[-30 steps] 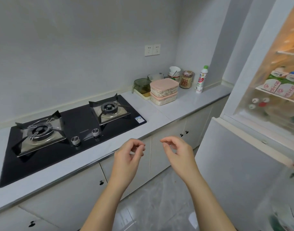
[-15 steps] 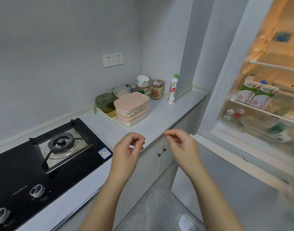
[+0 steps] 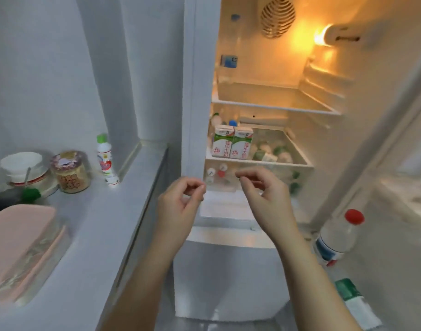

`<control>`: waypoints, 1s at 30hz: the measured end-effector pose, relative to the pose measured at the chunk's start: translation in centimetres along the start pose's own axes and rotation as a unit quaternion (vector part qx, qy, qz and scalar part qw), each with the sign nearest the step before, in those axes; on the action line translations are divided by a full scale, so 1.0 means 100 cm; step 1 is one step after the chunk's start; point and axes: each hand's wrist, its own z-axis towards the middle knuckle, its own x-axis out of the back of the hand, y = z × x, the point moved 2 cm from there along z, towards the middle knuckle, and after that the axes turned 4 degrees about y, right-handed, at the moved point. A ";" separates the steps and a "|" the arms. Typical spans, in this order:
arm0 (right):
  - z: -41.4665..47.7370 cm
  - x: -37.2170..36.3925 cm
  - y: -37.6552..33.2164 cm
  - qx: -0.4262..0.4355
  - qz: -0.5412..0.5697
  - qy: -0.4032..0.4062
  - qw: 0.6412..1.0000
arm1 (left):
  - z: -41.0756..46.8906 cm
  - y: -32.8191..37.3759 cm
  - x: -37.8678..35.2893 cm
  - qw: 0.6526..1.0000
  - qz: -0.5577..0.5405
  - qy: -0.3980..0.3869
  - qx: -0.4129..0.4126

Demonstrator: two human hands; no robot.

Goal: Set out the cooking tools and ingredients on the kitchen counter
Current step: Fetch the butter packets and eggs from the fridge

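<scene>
1. Head view: left hand (image 3: 180,201) and right hand (image 3: 262,189) hover empty, fingers loosely curled, just below the milk cartons (image 3: 232,145).
2. The cartons stand upright, side by side on the fridge shelf (image 3: 288,163), up and beyond both hands. The right hand looks nearer.
3. Items behind the cartons are too blurred to name.
4. Left of the cartons runs the counter (image 3: 123,199), pale and smooth, with room between the white bottle (image 3: 105,161) and pink boxes (image 3: 21,235).
</scene>
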 end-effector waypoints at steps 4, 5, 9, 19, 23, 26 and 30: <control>0.020 0.045 0.009 0.006 -0.049 0.084 0.995 | 0.032 -0.002 -0.070 0.995 -0.044 -0.084 -0.015; 0.024 0.053 0.009 0.013 -0.060 0.097 0.993 | 0.037 0.001 -0.083 0.993 -0.061 -0.097 -0.023; 0.037 0.098 0.011 0.043 -0.112 0.150 0.981 | 0.059 0.017 -0.142 0.979 -0.137 -0.138 -0.055; 0.034 0.184 0.000 0.011 -0.301 0.299 0.905 | 0.076 0.078 -0.269 0.904 -0.262 -0.297 -0.161; 0.012 0.209 -0.017 -0.020 -0.408 0.399 0.821 | 0.063 0.116 -0.312 0.816 -0.312 -0.427 -0.232; -0.011 0.216 -0.035 -0.050 -0.468 0.448 0.761 | 0.051 0.145 -0.324 0.741 -0.358 -0.505 -0.260; -0.050 0.217 -0.057 -0.137 -0.550 0.498 0.656 | 0.021 0.177 -0.328 0.602 -0.389 -0.625 -0.308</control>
